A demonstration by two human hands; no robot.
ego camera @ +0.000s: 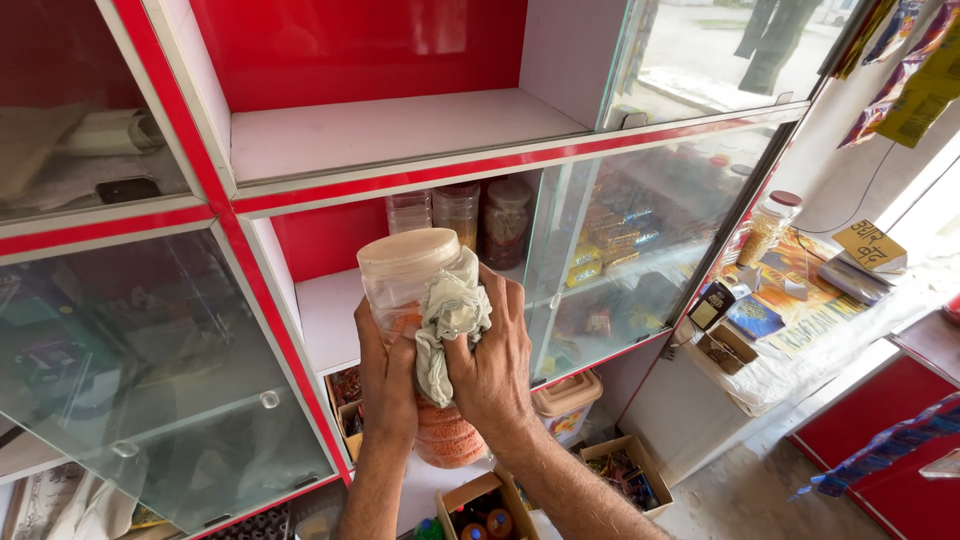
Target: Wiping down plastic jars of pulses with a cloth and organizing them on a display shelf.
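Note:
I hold a clear plastic jar (405,275) with a pale lid and orange-red grains inside, in front of a red and white shelf cabinet. My left hand (385,375) grips the jar's side from the left. My right hand (490,365) presses a crumpled pale green cloth (448,320) against the jar's right side.
The cabinet's white shelves (400,130) sit behind sliding glass panels (140,370). Several jars (480,215) stand at the back of the middle shelf. Cardboard boxes (620,470) of small goods lie on the floor below. A counter (800,310) at right carries packets and a jar.

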